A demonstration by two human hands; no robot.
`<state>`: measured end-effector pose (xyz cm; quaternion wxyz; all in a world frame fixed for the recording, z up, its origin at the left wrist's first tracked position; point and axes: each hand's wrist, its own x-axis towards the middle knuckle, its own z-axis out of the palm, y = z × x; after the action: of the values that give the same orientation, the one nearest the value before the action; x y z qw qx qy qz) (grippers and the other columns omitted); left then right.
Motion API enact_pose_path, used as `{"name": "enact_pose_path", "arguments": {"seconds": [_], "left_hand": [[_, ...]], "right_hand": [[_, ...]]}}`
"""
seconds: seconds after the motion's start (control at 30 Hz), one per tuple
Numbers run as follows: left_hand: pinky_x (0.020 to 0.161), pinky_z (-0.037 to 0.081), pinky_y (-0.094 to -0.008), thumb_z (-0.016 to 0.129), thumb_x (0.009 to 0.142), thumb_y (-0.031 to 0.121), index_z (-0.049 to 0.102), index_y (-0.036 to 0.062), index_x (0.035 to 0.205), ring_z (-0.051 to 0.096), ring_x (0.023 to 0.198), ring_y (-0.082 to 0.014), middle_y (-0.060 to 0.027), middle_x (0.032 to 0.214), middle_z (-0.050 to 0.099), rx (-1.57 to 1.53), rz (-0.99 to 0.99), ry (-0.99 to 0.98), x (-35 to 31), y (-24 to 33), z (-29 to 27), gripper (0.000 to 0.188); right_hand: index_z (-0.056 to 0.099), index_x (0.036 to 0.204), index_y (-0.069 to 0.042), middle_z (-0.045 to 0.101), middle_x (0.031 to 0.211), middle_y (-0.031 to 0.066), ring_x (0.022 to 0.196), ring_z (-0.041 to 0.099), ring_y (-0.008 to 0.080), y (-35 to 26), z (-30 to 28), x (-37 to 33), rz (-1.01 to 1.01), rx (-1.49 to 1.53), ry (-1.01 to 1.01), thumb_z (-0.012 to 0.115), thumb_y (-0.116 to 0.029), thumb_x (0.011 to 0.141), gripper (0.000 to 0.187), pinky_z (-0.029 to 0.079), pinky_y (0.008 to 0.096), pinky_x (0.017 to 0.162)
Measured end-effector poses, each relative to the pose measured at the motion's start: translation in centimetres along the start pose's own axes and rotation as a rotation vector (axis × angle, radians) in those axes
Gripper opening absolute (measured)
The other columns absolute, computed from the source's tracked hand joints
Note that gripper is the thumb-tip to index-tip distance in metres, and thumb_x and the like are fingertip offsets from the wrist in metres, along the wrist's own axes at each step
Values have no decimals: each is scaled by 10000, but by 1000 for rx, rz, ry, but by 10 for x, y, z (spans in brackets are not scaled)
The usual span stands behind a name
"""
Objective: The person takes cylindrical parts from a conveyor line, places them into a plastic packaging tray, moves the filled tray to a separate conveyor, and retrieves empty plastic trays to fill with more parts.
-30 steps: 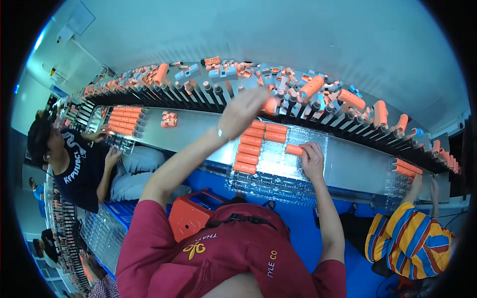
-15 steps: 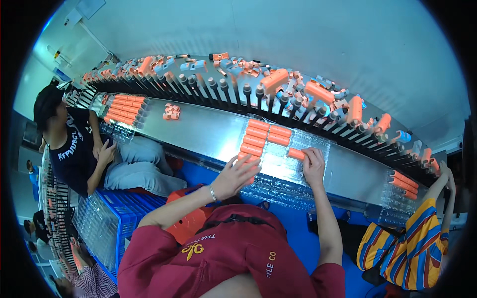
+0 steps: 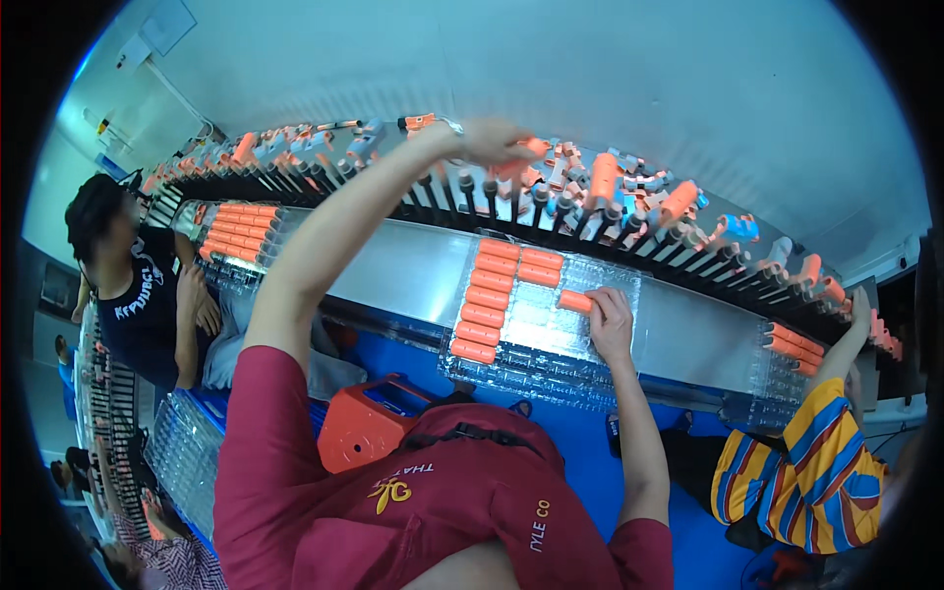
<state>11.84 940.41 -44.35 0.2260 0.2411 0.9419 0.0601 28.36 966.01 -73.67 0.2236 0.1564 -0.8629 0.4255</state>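
My left arm stretches across the conveyor, and my left hand (image 3: 492,143) is blurred at the pegs, its fingers closed on an orange plastic shell (image 3: 521,157). Low over the clear blister tray (image 3: 551,339), my right hand (image 3: 612,320) pinches the end of another orange shell (image 3: 575,301). That shell lies just below a short column of two orange shells (image 3: 540,265). To its left runs a longer column of several orange shells (image 3: 484,305) in the tray.
A line of black pegs (image 3: 492,197) carries orange, grey and blue parts. On the left a co-worker in black (image 3: 147,285) sits by a filled tray (image 3: 241,231); another in a striped shirt (image 3: 816,462) reaches the pegs at right. A red stool (image 3: 359,433) stands below.
My left hand has moved from the tray's left column up to the pegs and onto an orange shell. My right hand stays pinching its shell, in nearly the same place.
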Motion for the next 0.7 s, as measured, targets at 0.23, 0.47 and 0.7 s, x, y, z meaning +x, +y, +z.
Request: {"name": "enact_pose_path", "arguments": {"seconds": [0.23, 0.47, 0.7], "left_hand": [[1006, 525, -380, 738, 783, -27, 446, 289, 1500, 590, 1184, -242, -109, 1376, 533, 505, 189, 468, -21, -18, 25, 836], [972, 486, -433, 707, 820, 95, 589, 115, 1265, 605, 1165, -330, -108, 1210, 651, 419, 187, 453, -16, 2, 34, 461], [913, 516, -430, 693, 800, 52, 644, 75, 1192, 638, 1099, -325, -110, 1152, 683, 451, 72, 1208, -45, 43, 104, 397]], "right_hand": [[699, 953, -23, 647, 975, 133, 933, 630, 331, 33, -46, -8, -19, 1, 21, 608, 17, 846, 146, 520, 413, 820], [696, 947, -26, 644, 966, 134, 923, 628, 330, 73, -87, -21, -31, 12, 21, 607, 24, 847, 143, 517, 406, 807], [702, 956, -23, 652, 971, 137, 926, 629, 328, 101, -134, -31, -26, 16, 16, 606, 29, 851, 151, 520, 409, 809]]}}
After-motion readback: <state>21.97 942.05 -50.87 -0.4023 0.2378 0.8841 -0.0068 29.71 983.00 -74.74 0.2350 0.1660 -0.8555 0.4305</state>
